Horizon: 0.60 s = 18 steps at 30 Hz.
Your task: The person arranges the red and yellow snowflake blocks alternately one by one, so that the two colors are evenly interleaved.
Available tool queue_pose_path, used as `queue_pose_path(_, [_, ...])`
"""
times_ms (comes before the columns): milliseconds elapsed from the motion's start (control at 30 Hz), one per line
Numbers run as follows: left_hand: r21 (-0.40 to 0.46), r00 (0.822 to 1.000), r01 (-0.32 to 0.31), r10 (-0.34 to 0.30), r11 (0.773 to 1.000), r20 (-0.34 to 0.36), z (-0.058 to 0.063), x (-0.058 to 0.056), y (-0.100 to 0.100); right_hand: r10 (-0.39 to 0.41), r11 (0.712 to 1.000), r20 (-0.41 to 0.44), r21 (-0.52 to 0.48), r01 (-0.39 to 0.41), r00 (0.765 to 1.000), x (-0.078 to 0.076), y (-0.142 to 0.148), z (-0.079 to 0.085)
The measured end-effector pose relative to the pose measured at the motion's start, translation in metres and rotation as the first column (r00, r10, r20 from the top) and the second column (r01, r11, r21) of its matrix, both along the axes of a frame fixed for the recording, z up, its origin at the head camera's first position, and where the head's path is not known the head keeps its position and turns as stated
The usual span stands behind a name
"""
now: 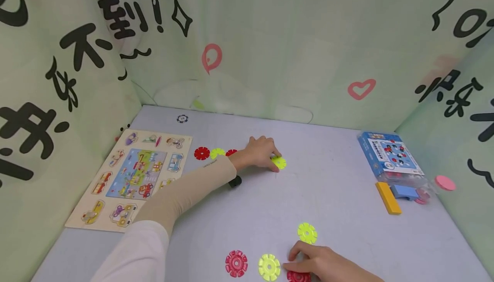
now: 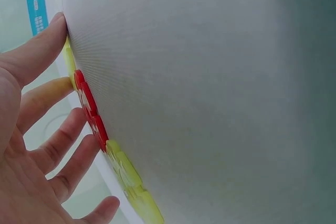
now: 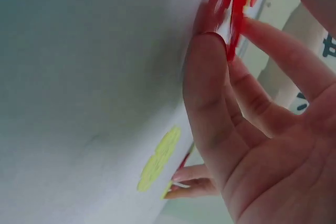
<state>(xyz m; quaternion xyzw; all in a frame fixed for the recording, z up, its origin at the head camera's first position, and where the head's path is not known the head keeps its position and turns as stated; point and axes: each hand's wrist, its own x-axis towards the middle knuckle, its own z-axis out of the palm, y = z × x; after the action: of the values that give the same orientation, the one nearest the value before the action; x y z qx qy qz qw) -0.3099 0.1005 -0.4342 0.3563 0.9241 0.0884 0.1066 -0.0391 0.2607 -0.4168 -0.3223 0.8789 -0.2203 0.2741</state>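
In the head view my left hand (image 1: pixel 257 151) reaches far across the table, its thumb and index finger pinching a yellow notched plastic disc (image 1: pixel 279 162) lying flat. Beside it, partly hidden by the hand and sleeve, runs a row of a red disc (image 1: pixel 202 153), a yellow disc (image 1: pixel 217 153) and another red disc (image 1: pixel 231 152). Near the front edge my right hand (image 1: pixel 322 262) holds a red disc (image 1: pixel 298 277) by its rim; the right wrist view shows it between thumb and fingers. Around that hand lie a yellow disc (image 1: pixel 269 267), a second yellow one (image 1: pixel 307 233) and a red one (image 1: pixel 236 263).
A wooden picture puzzle board (image 1: pixel 108 207) lies at the left. On the right are a blue toy box (image 1: pixel 395 153), an orange block (image 1: pixel 388 198), a blue arched block (image 1: pixel 404 192) and a pink round piece (image 1: pixel 445 183). Pale green curtains (image 1: pixel 278 59) surround the table.
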Motion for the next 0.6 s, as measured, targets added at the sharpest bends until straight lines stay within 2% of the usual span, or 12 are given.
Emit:
queue_pose_path(100, [-0.002,1.000,-0.005,0.005,1.000,0.000,0.0005,-0.0001,-0.0001,-0.026,0.999,0.047,-0.034,0.028,0.999,0.0010,0.0028,-0.0007])
queue_pose_path(267, [-0.010,1.000,-0.003,0.003,1.000,-0.005,0.0008,-0.0001,-0.0005,-0.026,0.999,0.047,-0.045,0.029,0.999,-0.0012,0.0040,-0.0019])
queue_pose_path(400, [-0.007,1.000,0.008,-0.008,1.000,-0.005,0.0004,0.0001,-0.0008,-0.052,0.998,0.090,-0.039,0.055,0.995,-0.0029,0.0014,-0.0007])
queue_pose_path(600, [-0.018,1.000,0.002,-0.002,1.000,-0.008,0.0008,0.0007,-0.0009,-0.072,0.996,0.086,-0.038,0.076,0.994,-0.0032,-0.0007,-0.0004])
